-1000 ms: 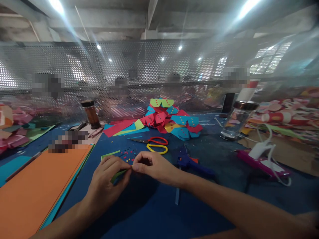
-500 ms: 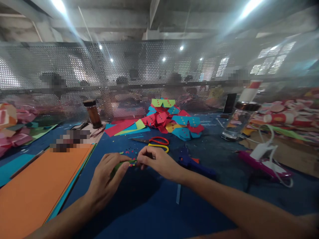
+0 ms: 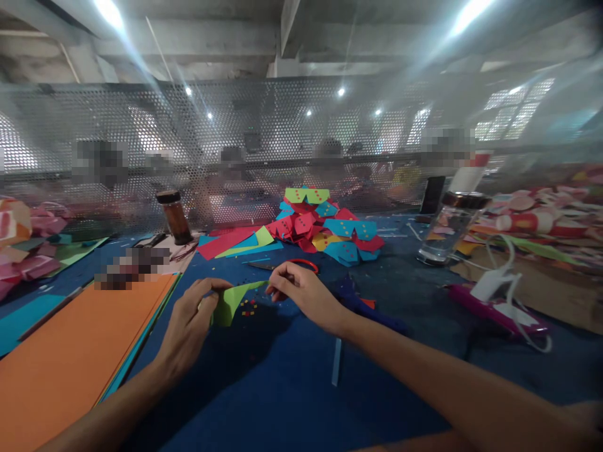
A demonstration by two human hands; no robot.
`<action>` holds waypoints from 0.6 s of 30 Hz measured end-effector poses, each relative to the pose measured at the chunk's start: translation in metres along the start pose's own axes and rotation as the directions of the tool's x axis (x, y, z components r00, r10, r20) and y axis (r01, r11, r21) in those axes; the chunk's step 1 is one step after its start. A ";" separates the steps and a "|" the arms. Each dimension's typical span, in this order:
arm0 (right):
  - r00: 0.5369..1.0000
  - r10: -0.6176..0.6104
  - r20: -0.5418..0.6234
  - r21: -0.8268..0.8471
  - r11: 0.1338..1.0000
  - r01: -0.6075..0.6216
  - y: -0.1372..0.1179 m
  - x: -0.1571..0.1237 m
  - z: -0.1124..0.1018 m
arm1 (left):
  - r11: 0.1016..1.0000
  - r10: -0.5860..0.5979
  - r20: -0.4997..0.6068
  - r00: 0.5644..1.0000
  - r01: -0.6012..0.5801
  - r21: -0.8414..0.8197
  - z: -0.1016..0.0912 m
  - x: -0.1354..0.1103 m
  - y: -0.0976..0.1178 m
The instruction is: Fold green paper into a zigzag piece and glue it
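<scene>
My left hand pinches the left part of a light green paper piece, which is bent and lifted off the blue table. The fingers of my right hand are closed at the narrow right end of the same paper; their tips are partly hidden. Under the paper lie small coloured paper bits, some yellow and red. Behind my right hand show scissors with a red handle loop. A dark blue glue gun lies just right of my right wrist, partly covered by it.
Decorated paper eye masks are heaped at the back middle. Orange sheets are stacked at left. A brown-filled jar and a clear bottle stand farther back. At right lies a purple glue gun; a thin blue strip lies in front.
The green paper has come up and opened out between my hands, showing more of its face. My right hand has shifted slightly right and up, and the bits beneath are now visible.
</scene>
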State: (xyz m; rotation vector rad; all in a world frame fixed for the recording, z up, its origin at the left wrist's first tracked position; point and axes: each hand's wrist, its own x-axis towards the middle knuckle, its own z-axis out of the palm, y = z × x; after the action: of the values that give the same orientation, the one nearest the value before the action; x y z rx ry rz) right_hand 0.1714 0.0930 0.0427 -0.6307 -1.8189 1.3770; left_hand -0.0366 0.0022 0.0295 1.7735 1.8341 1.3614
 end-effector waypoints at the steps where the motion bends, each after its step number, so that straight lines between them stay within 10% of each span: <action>1: 1.000 0.003 -0.010 0.001 1.000 -0.003 0.000 0.001 -0.001 | 1.000 -0.019 -0.003 1.000 0.019 0.008 0.001 0.001 -0.002; 11: 0.984 -0.103 -0.147 -0.191 0.979 0.074 0.012 0.006 -0.012 | 0.998 -0.057 -0.013 0.998 0.057 -0.025 0.003 0.006 -0.001; 15: 0.892 -0.399 -0.212 -0.496 0.830 0.254 0.006 0.001 -0.011 | 1.000 -0.008 -0.006 1.000 0.008 0.005 0.003 0.003 -0.001; 18: 0.837 -0.544 -0.053 -0.643 0.660 0.388 -0.003 -0.007 -0.005 | 0.998 0.055 0.009 0.998 -0.055 0.016 0.004 0.000 -0.001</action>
State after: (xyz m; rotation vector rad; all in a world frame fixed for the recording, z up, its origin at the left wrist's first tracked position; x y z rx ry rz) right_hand 0.1800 0.0899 0.0439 -0.5493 -2.0267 0.3165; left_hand -0.0346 0.0046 0.0264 1.8481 1.8094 1.3602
